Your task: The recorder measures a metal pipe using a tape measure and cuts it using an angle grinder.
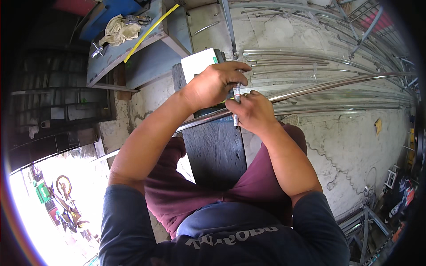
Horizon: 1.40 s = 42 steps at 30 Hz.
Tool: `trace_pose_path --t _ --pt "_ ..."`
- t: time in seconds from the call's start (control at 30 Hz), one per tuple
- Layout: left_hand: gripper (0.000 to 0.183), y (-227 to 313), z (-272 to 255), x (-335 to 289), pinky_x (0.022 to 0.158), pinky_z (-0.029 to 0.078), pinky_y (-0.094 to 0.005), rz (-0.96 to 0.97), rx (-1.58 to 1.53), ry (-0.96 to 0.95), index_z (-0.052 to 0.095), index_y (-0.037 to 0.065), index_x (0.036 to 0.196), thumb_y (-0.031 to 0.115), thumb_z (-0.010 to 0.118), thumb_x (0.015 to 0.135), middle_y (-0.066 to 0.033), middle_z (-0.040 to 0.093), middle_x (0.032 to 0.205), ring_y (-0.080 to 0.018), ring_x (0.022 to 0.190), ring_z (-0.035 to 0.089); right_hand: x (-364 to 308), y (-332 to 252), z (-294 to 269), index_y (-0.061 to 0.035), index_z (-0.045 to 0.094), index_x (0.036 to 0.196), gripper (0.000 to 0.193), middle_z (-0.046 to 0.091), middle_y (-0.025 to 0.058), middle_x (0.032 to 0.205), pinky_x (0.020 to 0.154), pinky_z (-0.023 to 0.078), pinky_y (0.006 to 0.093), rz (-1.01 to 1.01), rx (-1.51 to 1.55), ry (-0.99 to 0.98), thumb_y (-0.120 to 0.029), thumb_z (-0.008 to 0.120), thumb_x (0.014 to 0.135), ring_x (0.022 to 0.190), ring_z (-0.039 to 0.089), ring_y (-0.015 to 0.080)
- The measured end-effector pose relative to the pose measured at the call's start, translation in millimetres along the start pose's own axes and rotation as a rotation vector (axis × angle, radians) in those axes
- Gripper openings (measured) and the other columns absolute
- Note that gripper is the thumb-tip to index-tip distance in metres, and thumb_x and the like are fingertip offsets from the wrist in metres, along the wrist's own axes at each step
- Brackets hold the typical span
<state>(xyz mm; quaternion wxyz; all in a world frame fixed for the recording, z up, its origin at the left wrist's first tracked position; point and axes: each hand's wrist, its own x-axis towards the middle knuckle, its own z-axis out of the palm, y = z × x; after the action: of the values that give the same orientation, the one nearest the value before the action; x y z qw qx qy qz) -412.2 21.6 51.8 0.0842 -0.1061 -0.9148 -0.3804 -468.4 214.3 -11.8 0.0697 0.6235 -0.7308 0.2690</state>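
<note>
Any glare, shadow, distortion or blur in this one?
Head view: daylight blows out the opening at lower left; the dark rack at left sinks into shadow; fisheye distortion likely bows the long metal pipe; the rim goes black; the marker shows no obvious blur.

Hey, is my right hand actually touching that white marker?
Touching. The head view shows it: the right hand has its thumb and curled fingers closed against the barrel of the white marker.
</note>
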Motion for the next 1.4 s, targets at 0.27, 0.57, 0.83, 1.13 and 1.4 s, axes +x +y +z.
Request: trace_pose_path --t 0.27,0.57,0.83,1.13,1.4 --pt "0.038 14.4 0.5 -15.9 0.088 0.062 -0.0407 0.077 0.028 -0.046 0.073 0.0 0.109 -0.014 0.075 0.073 -0.0171 0.07 0.129 -0.0361 0.11 0.072 1.6 3.5 4.1 -0.0197 0.071 0.088 0.021 0.066 0.0046 0.071 0.067 0.053 0.0406 -0.008 -0.036 -0.103 -0.015 0.077 0.069 0.071 0.07 0.0245" --pt "0.043 -2.7 -25.4 -14.2 0.09 0.062 -0.0416 0.134 0.246 -0.301 0.072 0.008 0.122 0.0 0.068 0.08 -0.0102 0.072 0.124 -0.0334 0.11 0.072 0.5 2.7 1.5 -0.0262 0.072 0.125 0.057 0.068 0.0057 0.074 0.067 0.055 0.0427 0.072 -0.025 -0.09 -0.013 0.078 0.069 0.064 0.067 0.0287" --pt "0.027 -150.7 -134.9 -46.3 0.089 0.061 -0.0415 -0.627 0.431 0.409 0.078 0.019 0.125 0.019 0.065 0.101 -0.0141 0.079 0.108 -0.0329 0.099 0.076 1.8 -1.2 -1.4 -0.0299 0.032 0.167 0.122 0.066 0.0092 0.093 0.059 0.056 0.0417 0.172 0.046 -0.109 0.0 0.082 0.06 0.062 0.063 0.0318" --pt "0.042 -247.7 -222.1 -69.8 0.093 0.058 -0.0488 -0.921 0.95 0.427 0.073 0.003 0.121 0.035 0.072 0.094 -0.0254 0.074 0.116 -0.0414 0.111 0.072 16.7 2.2 5.1 -0.0298 0.023 0.169 0.123 0.067 0.0104 0.106 0.057 0.058 0.0411 0.22 -0.005 -0.198 -0.003 0.083 0.065 0.061 0.067 0.031" --pt "0.049 -27.8 -92.1 -164.2 0.082 0.055 -0.0469 -1.015 0.352 -0.014 0.072 0.002 0.098 0.048 0.057 0.107 -0.0222 0.073 0.093 -0.0392 0.088 0.07 25.7 15.7 13.8 -0.0298 0.031 0.166 0.116 0.069 0.0124 0.113 0.065 0.06 0.0451 0.284 0.113 -0.162 0.005 0.076 0.065 0.073 0.071 0.0358"
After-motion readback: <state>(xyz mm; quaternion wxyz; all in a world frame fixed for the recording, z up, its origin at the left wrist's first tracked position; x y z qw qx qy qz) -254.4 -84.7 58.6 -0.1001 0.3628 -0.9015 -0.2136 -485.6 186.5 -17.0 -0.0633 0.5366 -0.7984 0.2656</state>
